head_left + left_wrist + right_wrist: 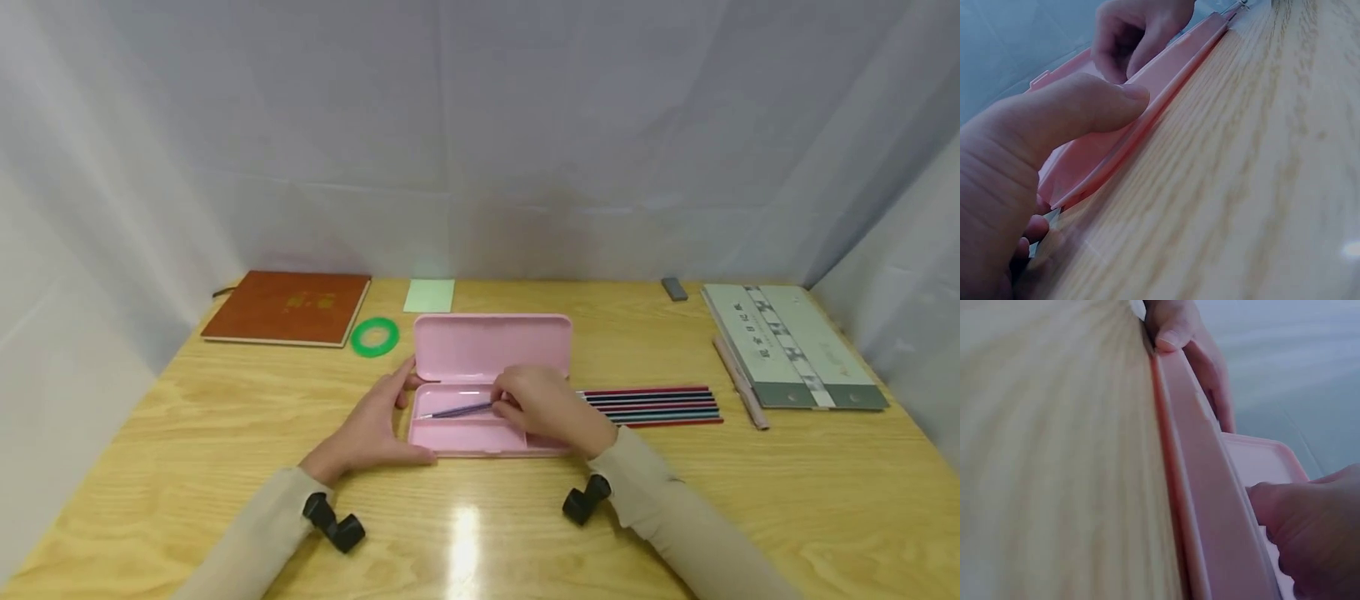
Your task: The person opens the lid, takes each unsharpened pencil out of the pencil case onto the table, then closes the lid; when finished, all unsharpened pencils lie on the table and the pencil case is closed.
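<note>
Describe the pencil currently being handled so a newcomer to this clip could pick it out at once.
Start at the open pink pencil case in the middle of the wooden table. In its back compartment lies one dark pencil, pinched at its end by the right hand. Unlike the row of pencils on the table to the right, it is alone and inside the case.

A brown notebook (288,307), green tape ring (375,337) and pale green notepad (429,295) are lying behind; a striped book (793,345), possibly a calendar, is sitting right.
</note>
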A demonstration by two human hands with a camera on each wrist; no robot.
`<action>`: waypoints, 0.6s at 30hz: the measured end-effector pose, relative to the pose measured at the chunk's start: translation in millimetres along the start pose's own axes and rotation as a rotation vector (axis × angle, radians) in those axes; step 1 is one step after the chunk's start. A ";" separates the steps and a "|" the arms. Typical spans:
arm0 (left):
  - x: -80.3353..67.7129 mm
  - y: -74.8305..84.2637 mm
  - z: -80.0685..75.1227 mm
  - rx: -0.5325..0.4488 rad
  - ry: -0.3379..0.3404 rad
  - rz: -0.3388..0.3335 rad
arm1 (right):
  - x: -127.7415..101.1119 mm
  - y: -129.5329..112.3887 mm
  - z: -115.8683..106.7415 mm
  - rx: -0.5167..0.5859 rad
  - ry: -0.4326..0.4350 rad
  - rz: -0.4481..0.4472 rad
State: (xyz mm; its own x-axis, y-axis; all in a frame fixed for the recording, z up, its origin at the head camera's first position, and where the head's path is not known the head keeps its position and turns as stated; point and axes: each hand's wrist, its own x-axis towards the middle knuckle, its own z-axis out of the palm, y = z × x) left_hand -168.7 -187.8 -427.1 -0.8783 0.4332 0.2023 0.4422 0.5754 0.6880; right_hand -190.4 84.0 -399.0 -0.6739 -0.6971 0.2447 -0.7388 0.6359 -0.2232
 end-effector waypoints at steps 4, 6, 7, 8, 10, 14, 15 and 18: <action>0.9 1.4 1.0 -0.004 0.008 -0.004 | -22.7 5.6 -4.5 -0.015 0.131 -0.010; 0.6 1.7 0.6 -0.005 0.012 -0.003 | -39.9 10.3 -9.0 0.004 0.169 0.008; 0.7 1.8 0.5 -0.004 0.011 -0.001 | -50.0 13.8 -11.6 0.017 0.183 0.024; 1.0 1.9 0.6 -0.002 0.008 0.001 | -60.7 17.8 -14.3 0.033 0.193 0.044; 1.4 2.3 0.9 -0.001 0.003 0.005 | -83.0 27.3 -18.8 0.053 0.206 0.093; 1.4 3.3 1.4 -0.006 0.003 0.000 | -124.9 45.6 -27.1 0.071 0.210 0.204; 1.3 3.4 1.5 -0.008 0.004 -0.003 | -134.2 49.5 -29.1 0.069 0.207 0.227; 1.3 3.1 2.2 -0.006 0.004 -0.008 | -157.4 58.6 -35.4 0.064 0.202 0.284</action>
State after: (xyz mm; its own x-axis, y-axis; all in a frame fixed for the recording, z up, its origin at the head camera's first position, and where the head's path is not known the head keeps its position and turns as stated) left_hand -168.1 -183.9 -426.3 -0.8827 0.4256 0.1994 0.4338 0.5746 0.6940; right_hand -127.7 242.7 -417.2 -0.8439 -0.4115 0.3444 -0.5243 0.7688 -0.3661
